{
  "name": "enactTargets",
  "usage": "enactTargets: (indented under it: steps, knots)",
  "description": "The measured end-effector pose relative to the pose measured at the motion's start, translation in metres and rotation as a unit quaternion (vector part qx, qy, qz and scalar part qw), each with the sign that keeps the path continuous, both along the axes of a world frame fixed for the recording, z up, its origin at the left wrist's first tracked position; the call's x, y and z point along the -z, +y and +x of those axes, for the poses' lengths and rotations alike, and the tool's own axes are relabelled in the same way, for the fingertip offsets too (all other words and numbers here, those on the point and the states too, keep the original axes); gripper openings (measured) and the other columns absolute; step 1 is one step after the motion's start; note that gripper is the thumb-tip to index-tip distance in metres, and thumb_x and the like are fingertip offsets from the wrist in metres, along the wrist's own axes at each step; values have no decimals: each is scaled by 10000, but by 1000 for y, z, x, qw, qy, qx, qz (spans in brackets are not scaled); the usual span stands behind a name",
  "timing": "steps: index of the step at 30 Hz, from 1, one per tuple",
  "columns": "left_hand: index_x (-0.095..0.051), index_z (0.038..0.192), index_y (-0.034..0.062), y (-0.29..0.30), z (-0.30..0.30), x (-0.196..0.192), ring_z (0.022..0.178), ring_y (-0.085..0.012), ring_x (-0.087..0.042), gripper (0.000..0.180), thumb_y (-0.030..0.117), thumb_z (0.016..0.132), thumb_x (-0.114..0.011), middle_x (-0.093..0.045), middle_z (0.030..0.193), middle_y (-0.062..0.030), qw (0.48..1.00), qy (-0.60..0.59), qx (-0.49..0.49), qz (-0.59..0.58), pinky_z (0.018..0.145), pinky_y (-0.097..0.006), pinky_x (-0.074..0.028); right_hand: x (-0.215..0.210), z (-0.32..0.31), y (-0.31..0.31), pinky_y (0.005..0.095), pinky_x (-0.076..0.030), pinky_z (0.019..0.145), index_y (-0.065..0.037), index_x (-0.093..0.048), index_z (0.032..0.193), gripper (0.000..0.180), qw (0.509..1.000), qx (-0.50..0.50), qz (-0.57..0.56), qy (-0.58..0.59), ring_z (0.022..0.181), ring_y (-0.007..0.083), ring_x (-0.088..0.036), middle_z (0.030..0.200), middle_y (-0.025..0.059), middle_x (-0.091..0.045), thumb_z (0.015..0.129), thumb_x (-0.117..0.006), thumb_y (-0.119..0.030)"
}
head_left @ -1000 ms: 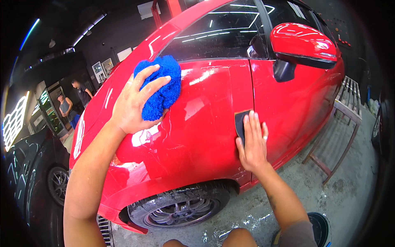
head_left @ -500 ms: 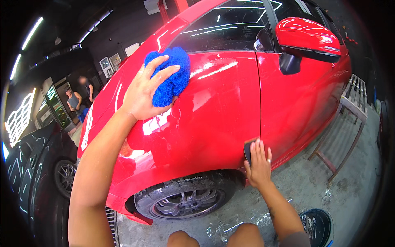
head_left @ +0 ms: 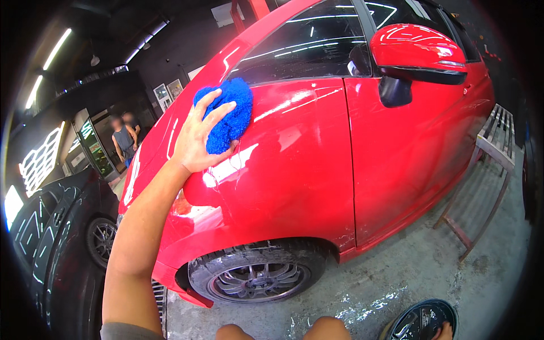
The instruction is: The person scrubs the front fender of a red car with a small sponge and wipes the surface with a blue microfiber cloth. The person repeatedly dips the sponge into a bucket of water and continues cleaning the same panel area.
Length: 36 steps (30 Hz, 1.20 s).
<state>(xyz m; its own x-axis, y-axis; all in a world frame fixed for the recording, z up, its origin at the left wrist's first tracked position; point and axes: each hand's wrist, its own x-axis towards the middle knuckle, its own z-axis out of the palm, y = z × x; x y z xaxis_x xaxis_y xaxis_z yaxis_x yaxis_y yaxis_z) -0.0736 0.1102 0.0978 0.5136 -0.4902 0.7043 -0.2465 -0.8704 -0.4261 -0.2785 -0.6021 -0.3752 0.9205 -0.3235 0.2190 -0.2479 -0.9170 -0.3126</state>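
My left hand (head_left: 195, 144) is wrapped round a bunched blue microfiber cloth (head_left: 229, 116) and presses it on the upper front fender of a red car (head_left: 289, 187), just ahead of the side window. Wet streaks run down the paint below the cloth. Only part of my right hand (head_left: 446, 331) shows, at the lower edge, inside the rim of a dark round bucket (head_left: 411, 317) of liquid. Its fingers look bent together; whatever they hold is hidden.
The car's front wheel (head_left: 258, 277) is just ahead of my knees, and its side mirror (head_left: 419, 54) juts out at upper right. A slatted metal bench (head_left: 496, 141) stands at right on the wet concrete floor. A dark car (head_left: 62, 249) and two people (head_left: 123, 139) are at left.
My right hand has left the lower fender, where it held a dark flat pad, and gone down to the bucket. My left hand stays on the cloth; the view has shifted slightly.
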Motion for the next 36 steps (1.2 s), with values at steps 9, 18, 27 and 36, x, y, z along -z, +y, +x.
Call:
enactTargets:
  steps: [9, 18, 27, 36]
  knots:
    - [-586, 1561, 262, -1, 1, 13, 1556, -469, -450, 811, 269, 830, -938, -431, 1686, -200, 999, -21, 11, -40, 1243, -615, -439, 128, -21, -60, 515, -576, 939, -8, -733, 1350, 410, 969, 37, 23, 245, 1083, 399, -753, 1205, 280, -770, 1049, -608, -257]
    - [-625, 1535, 237, 2, 10, 17, 1506, -430, -523, 772, 272, 830, -937, -515, 1631, -171, 997, -73, 24, 17, 1230, -574, -466, 230, -25, -102, 512, -584, 1033, 14, -580, 1409, 649, 919, 50, -59, 387, 1227, 458, -698, 1313, 279, -699, 828, -822, -144]
    - [-638, 1539, 182, 19, 11, -7, 1513, -348, -553, 643, 215, 938, -864, -566, 1631, -129, 991, 8, 100, 84, 1283, -522, -413, 109, -24, -110, 554, -554, 1014, -22, -672, 1260, 341, 988, 65, -68, 121, 1215, 471, -683, 1270, 263, -717, 919, -687, -30]
    - [-652, 1539, 201, 62, 31, -16, 1477, -316, -600, 620, 327, 966, -853, -629, 1579, -111, 970, -57, 205, 115, 1251, -490, -466, -16, 131, 134, 376, -609, 638, -74, -707, 1272, 325, 821, 1, 569, -44, 822, 196, -761, 1012, 64, -780, 950, -751, -46]
